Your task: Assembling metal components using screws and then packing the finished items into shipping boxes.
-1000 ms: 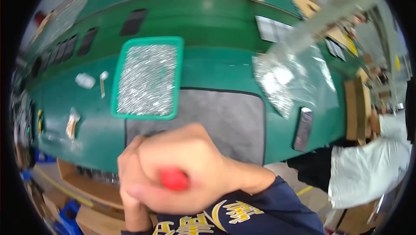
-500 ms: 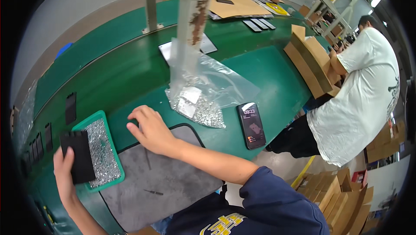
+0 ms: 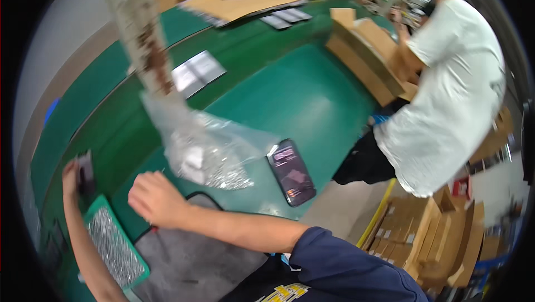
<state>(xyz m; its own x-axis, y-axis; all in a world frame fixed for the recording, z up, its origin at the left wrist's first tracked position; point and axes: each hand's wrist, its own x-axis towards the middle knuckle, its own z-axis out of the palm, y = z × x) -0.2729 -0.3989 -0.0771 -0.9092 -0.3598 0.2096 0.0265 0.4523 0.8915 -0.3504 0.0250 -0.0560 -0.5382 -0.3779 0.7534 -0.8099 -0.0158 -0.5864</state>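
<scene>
The left hand (image 3: 75,176) is raised over the near left part of the green worktop (image 3: 295,101), its fingers closed around a small dark flat object (image 3: 85,173) that it holds upright; blur hides what kind of thing it is. Just below it, at the near edge, lies a green tray (image 3: 92,213) filled with small shiny metal parts. The right hand (image 3: 156,199) is curled into a loose fist with its knuckles up, resting at the far edge of a grey mat (image 3: 189,263) that lies beside the tray; a bit of red shows under the hand, but I cannot tell whether it grips anything. Just beyond that hand sits a clear plastic bag (image 3: 206,146) holding more shiny small parts, and a dark phone (image 3: 291,171) lies face up beside the bag, close to the near edge. Along the far right edge stand cardboard boxes (image 3: 365,51), where a person in a white shirt (image 3: 446,90) leans over the worktop.
</scene>
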